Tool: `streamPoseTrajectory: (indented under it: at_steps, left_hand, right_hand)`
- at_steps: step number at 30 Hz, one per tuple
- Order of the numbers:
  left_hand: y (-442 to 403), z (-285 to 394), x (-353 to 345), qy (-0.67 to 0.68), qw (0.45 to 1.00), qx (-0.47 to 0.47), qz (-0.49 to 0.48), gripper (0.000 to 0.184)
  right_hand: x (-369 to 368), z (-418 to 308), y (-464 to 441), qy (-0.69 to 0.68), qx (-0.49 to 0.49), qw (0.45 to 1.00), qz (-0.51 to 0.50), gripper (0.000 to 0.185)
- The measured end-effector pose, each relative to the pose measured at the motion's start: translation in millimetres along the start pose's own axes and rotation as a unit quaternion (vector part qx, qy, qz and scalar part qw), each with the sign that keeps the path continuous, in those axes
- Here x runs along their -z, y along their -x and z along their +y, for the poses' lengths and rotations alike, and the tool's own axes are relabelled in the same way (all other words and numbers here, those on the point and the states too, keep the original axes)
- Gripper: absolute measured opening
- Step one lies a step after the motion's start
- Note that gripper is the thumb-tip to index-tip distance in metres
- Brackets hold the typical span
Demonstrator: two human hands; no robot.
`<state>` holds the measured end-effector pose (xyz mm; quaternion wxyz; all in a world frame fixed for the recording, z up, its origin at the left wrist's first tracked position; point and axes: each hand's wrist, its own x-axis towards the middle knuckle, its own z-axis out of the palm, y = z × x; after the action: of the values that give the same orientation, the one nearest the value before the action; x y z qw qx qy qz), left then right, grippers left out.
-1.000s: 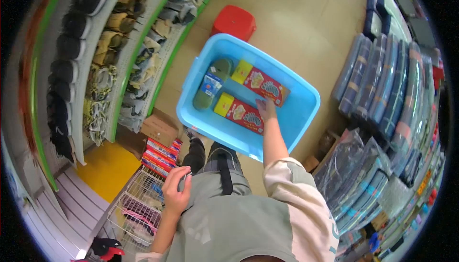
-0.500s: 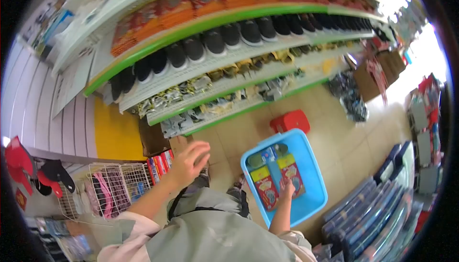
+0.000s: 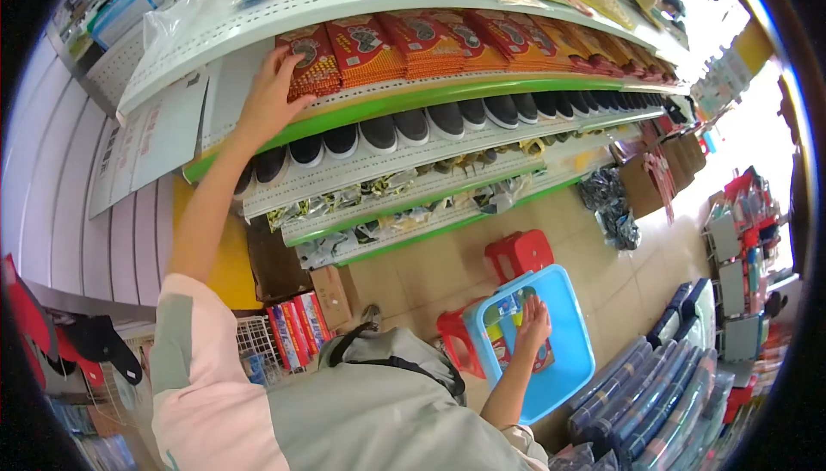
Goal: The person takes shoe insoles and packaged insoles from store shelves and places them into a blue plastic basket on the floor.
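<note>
My left hand (image 3: 274, 97) is up at the shelf, fingers apart, at the leftmost stack of red-orange packets (image 3: 315, 62) with dark sole-shaped pictures. Thumb and fingertips reach the stack's left end; no packet has been lifted out. Over the light blue plastic tub (image 3: 568, 366) is my right hand (image 3: 535, 320), its fingers stretched out and nothing visible in it. Inside the tub lie red-and-yellow packets (image 3: 544, 357) and a blue-and-white item (image 3: 508, 306), partly covered by the hand.
Dark slip-on shoes (image 3: 379, 133) line the shelf below the packets. A red stool (image 3: 519, 254) stands behind the tub and another red stool (image 3: 460, 342) supports its left side. Wrapped rolls (image 3: 662, 406) lie at right; caps (image 3: 99, 346) hang at left.
My left hand has risen from beside my body to the packets on the shelf. My right hand has lifted away from the packets in the tub. The view has tilted up towards the shelf.
</note>
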<state>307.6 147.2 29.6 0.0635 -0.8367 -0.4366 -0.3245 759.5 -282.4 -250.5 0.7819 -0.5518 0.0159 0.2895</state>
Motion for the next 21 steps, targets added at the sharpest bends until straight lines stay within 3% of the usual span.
streamPoseTrajectory:
  at_steps: [1,4,7,10,14,17,20,21]
  left_hand:
    - [-6,-16,-6,-0.032,0.998,0.026,-0.056,0.081]
    - [-17,-42,-15,0.007,0.990,0.054,-0.127,0.089]
    - [-25,-55,-14,-0.012,0.992,-0.006,-0.122,0.087]
    - [-32,-51,-1,-0.088,0.981,-0.126,-0.121,0.083]
    - [-30,-36,-4,-0.210,0.952,-0.216,-0.058,0.066]
    - [-35,-45,-17,-0.239,0.959,-0.147,-0.031,0.072]
    - [-32,-53,-22,-0.128,0.984,-0.077,-0.096,0.072]
    - [-29,-54,-20,-0.124,0.986,-0.079,-0.079,0.069]
  right_hand:
    - [-12,0,7,-0.008,0.006,1.000,0.001,0.043]
    - [-30,-3,25,-0.026,0.018,0.999,-0.003,0.038]
    - [-35,-2,41,-0.045,0.030,0.999,-0.003,0.039]
    - [-32,1,43,-0.055,0.033,0.998,-0.001,0.038]
    - [-45,0,50,-0.038,0.038,0.999,0.001,0.035]
    - [-74,3,48,-0.046,0.028,0.998,-0.024,0.035]
    - [-127,-1,64,0.023,0.044,0.991,-0.127,0.030]
    - [-146,-2,71,0.024,0.027,0.989,-0.141,0.030]
